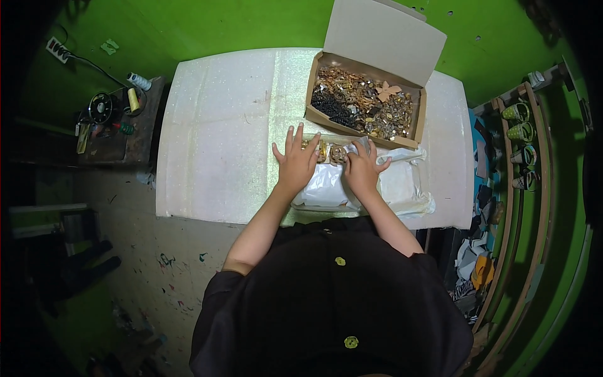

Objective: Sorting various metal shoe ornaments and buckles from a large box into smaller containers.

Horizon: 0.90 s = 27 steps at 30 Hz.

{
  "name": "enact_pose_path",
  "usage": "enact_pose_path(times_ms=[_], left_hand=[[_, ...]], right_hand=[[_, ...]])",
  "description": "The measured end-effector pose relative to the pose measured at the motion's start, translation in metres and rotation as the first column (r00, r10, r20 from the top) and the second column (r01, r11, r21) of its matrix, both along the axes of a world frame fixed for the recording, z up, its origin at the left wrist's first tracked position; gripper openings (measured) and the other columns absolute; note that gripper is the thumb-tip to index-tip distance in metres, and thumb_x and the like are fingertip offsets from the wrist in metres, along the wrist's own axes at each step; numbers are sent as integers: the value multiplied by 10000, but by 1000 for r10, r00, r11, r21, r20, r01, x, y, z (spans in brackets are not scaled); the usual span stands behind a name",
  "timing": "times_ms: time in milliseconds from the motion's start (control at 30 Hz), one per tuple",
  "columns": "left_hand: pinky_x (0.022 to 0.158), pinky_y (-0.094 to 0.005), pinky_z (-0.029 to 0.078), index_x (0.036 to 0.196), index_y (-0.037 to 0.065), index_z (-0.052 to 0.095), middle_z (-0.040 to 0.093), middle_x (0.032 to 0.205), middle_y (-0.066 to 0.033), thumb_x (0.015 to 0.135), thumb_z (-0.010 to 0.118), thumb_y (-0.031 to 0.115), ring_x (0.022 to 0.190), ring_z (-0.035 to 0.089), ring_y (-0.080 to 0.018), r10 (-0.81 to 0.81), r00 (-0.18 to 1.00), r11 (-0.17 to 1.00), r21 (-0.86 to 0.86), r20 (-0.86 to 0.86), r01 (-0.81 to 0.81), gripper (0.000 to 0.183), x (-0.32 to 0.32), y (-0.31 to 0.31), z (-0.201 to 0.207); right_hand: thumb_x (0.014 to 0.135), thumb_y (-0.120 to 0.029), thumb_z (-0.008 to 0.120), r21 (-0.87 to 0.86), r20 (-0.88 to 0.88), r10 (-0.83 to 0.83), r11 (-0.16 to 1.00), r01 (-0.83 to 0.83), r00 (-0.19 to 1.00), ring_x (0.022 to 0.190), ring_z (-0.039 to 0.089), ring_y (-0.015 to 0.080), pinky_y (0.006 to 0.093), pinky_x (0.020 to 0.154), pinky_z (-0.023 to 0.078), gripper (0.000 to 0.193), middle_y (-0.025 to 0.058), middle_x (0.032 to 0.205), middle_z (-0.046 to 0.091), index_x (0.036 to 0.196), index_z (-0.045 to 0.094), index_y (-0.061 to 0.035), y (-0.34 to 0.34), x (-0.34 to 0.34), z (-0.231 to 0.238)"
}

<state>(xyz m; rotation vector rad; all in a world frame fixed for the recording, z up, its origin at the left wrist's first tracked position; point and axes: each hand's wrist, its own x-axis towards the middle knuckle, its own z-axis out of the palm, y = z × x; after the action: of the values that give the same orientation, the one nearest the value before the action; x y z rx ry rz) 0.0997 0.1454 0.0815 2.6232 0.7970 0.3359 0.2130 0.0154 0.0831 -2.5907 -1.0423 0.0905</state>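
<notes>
A shallow tray-like box lined with white plastic lies in front of me on the table. Along its far side runs a row of gold and brown ornaments, too small to name surely. My left hand rests at the left end of this row with its fingers spread. At the right end, my right hand lies with fingers apart, its fingertips touching the ornaments and the plastic beside them. Neither hand is wrapped round anything. Both hands hide parts of the row.
Beyond my hands stands an open cardboard box of mixed gold, brown and black ornaments, its lid raised. Crumpled white plastic lies at the right on the pale table. Thread spools stand on a side table; sandals hang on a rack.
</notes>
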Motion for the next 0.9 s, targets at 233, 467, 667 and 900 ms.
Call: enact_pose_path(times_ms=[233,467,667,900], left_hand=[[978,-701,54,1317,260,469,169,1483,-180,908,458,307,1382,97,-358,-55,996,998,13,-70,56,412,3,3,-12],[978,-703,50,1311,275,482,139,1490,-193,886,501,308,1380,84,-381,-63,993,998,-1,-95,63,427,2,4,-13],[977,-704,50,1297,282,498,138,1490,-193,882,510,323,1378,87,-384,-65,993,998,12,-98,67,417,2,3,-15],[975,-705,46,1283,283,510,140,1486,-202,883,508,334,1376,86,-388,-64,993,998,18,-100,67,404,4,5,-14]], right_hand=[[801,-134,567,-21,35,-1,1000,1,999,1302,297,318,724,944,64,144,48,1290,490,838,687,-64,15,-1,-13],[810,-149,568,-31,12,-24,999,24,1000,1291,306,315,720,948,71,144,41,1326,453,818,684,-64,15,-3,-20],[834,-186,563,-16,46,-48,999,49,998,1284,313,307,711,940,102,167,18,1336,443,803,686,-77,13,-7,-25],[843,-264,561,38,186,-81,996,75,979,1276,325,292,698,936,121,177,27,1310,456,867,650,-112,9,-4,-43]])
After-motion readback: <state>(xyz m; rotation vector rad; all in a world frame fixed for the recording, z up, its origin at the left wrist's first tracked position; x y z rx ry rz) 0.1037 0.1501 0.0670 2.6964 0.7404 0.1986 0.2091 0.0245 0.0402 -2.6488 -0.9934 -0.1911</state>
